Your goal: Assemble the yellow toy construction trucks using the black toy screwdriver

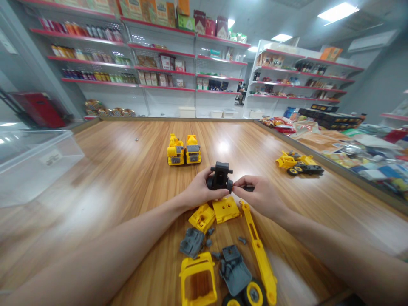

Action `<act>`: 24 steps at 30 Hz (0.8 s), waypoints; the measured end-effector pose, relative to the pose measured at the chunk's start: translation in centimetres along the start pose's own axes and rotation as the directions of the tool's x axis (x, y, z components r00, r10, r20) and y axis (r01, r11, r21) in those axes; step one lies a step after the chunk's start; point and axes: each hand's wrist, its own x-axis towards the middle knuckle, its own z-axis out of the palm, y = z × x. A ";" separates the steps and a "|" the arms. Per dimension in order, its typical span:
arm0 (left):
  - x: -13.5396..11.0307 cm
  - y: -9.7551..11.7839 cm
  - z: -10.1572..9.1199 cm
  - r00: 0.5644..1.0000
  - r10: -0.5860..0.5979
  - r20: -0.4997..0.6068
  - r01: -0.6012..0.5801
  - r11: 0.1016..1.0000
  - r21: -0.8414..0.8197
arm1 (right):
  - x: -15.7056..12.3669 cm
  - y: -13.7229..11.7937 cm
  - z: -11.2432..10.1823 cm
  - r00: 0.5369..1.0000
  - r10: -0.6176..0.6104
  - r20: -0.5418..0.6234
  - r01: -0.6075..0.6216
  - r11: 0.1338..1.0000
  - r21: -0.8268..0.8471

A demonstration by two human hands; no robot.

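Observation:
My left hand [205, 187] is closed around a black toy truck chassis [220, 175], holding it up over the table. At the chassis's right side, the fingertips of my right hand [256, 193] pinch beside a small dark grey piece [230, 185]; a dark object [248, 188] shows partly under these fingers, its kind unclear. Just below lie a yellow plate with holes [227, 209], a yellow body part [202, 217] and a long yellow crane boom [258, 248]. Nearer me are a grey cab part [192, 242], a yellow cab frame [198, 278], a grey seat piece [235, 270], loose grey screws [242, 240] and wheels [255, 293].
Two yellow toy trucks [184, 149] stand farther back on the wooden table [127, 178]. A partly built yellow toy vehicle [298, 163] is at the right. Left stands a clear plastic bin [38, 165]. Packaged goods [350, 140] lie beyond the right edge, and stocked shelves [165, 53] line the back.

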 end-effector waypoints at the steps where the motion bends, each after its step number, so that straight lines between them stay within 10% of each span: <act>1: 0.0 0.0 0.0 1.000 0.010 0.003 -0.010 1.000 0.008 | 0.0 -0.1 0.0 1.000 0.011 0.005 -0.011 1.000 0.002; 24: 0.0 -0.4 -0.3 0.996 0.081 0.045 -0.085 0.992 0.089 | 0.3 0.6 0.4 0.932 0.305 0.196 -0.361 0.835 0.415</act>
